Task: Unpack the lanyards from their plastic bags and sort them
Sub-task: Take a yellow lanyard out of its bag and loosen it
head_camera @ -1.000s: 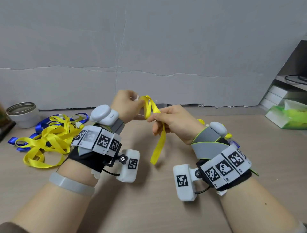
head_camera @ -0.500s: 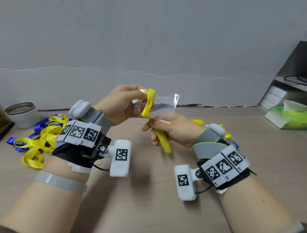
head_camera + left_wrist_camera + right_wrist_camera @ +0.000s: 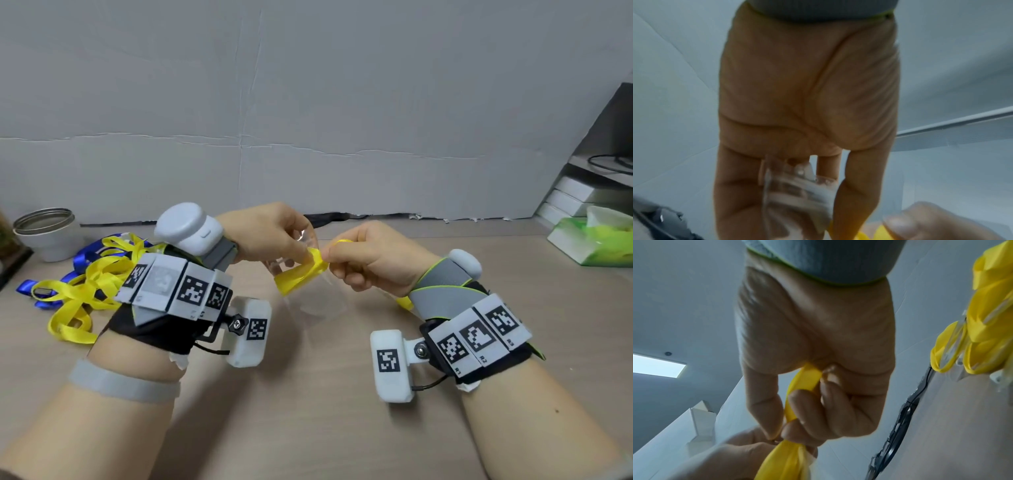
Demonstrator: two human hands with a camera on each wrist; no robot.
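Up above the pale wooden counter (image 3: 308,394), a folded yellow ribbon lanyard (image 3: 301,272) sat half inside a clear plastic bag (image 3: 318,301). The left hand (image 3: 270,233) held the bag near its top, with its fingers (image 3: 731,186) curled around the plastic. The right hand (image 3: 371,260) pinched the end of the yellow lanyard between its thumb and fingers (image 3: 803,400). Both hands were close together, almost touching. On the left side of the counter lay a loose pile of yellow and blue ribbon lanyards (image 3: 78,287). Behind that pile stood a white round cup with a metal rim (image 3: 46,233). Far to the right sat a green and white tissue pack (image 3: 596,240). A grey wall (image 3: 308,102) stood behind it all.
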